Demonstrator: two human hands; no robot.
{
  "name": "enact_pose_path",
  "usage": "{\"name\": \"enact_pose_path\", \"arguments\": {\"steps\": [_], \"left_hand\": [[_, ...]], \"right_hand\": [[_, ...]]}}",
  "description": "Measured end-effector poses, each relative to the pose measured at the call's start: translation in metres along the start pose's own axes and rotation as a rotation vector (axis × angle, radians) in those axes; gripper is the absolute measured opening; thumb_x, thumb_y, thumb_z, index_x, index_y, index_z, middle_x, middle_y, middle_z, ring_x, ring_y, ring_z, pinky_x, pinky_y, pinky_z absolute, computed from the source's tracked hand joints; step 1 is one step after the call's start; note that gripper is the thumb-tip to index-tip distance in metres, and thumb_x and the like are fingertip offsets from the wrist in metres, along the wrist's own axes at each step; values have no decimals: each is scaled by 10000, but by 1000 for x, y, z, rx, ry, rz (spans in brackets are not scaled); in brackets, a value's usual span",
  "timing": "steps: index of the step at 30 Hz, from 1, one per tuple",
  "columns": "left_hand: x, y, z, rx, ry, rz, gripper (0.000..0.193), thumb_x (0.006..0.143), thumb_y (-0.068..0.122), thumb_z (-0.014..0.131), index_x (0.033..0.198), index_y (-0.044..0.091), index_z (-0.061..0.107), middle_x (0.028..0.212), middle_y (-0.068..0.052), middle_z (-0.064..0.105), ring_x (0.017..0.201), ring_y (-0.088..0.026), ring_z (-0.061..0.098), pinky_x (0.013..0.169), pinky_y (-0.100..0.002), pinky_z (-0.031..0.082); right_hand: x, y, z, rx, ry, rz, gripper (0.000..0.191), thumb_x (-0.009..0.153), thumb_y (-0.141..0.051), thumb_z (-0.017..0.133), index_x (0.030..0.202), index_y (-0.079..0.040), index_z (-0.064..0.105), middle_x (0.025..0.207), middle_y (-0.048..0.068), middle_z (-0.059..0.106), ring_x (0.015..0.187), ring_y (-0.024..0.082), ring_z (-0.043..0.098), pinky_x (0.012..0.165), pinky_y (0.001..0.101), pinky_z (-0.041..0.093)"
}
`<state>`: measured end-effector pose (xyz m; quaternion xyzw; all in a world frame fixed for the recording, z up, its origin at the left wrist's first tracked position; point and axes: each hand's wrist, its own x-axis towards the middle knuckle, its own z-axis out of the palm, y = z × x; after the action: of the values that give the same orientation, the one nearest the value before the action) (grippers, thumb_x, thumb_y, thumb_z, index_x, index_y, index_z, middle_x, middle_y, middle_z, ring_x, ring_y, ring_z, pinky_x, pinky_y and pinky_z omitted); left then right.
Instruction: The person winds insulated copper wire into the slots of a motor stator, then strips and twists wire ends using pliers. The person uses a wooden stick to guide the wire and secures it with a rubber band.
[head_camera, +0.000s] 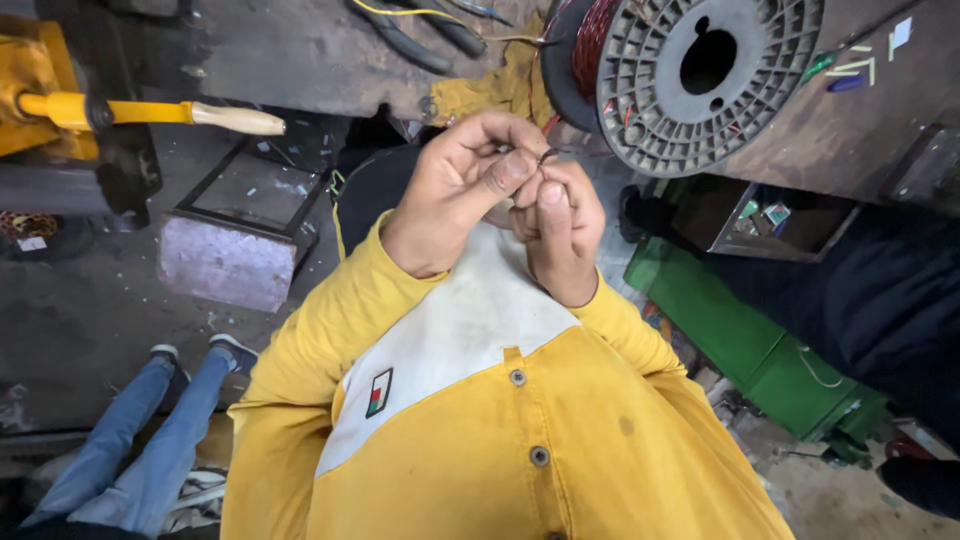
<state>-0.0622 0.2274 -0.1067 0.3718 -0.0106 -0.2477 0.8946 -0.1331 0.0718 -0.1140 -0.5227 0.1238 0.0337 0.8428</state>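
My left hand (455, 190) and my right hand (562, 235) are raised together in front of my yellow and white shirt (480, 400). Both pinch a thin dark wire (548, 156) between thumb and fingers, and a small loop of it shows above my right thumb. Just beyond the hands, a large grey plastic spool (700, 75) wound with reddish copper wire lies on the dark metal workbench (300, 50). Where the wire runs past my fingers is hidden.
A yellow tool with a pale wooden handle (200, 113) sticks out at the left. A grey block (225, 262) sits on the floor. At the right are a green metal box (750, 340) and an open tray (770, 215). Another person's jeans-clad legs (150, 430) are at lower left, and someone's dark sleeve (880, 300) at right.
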Motion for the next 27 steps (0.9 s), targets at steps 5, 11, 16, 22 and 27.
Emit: {"name": "enact_pose_path", "arguments": {"steps": [5,11,16,22,27], "left_hand": [[11,43,16,452,41,282,118,1118,78,650,1193,4,598,1195,-42,599,1084,-121,654,935,-314,627],[18,89,32,746,85,112,270,1034,-43,523,1243,32,676,1225,-94,697,924,-143,746,804,-259,598],[-4,78,19,935,59,207,251,1005,-17,637,1255,-9,663,1223,-133,681,985,-171,742,816,-249,622],[16,76,4,634,-79,-64,158,1009,35,699,1157,-18,683,1088,-74,688,916,-104,730,758,-242,642],[29,66,-5,357,-164,-218,140,1015,33,675,1135,-36,696,1173,-52,631,988,-105,668,783,-235,591]], "right_hand": [[0,-18,15,-283,-33,-157,272,1179,-240,492,1287,8,513,999,61,530,684,136,409,585,291,361],[5,-36,25,-21,210,6,161,1110,-206,513,1113,-45,509,830,7,456,596,65,330,534,253,308],[9,-35,29,-337,111,33,226,1167,-232,466,1084,-34,537,760,-14,438,614,44,356,582,240,306],[5,-36,39,-808,11,-102,264,1161,-193,461,1122,21,611,886,38,589,773,92,535,708,256,445],[8,-39,44,-737,77,-127,218,1137,-162,483,1073,-2,615,906,44,648,794,111,580,737,272,491]]}}
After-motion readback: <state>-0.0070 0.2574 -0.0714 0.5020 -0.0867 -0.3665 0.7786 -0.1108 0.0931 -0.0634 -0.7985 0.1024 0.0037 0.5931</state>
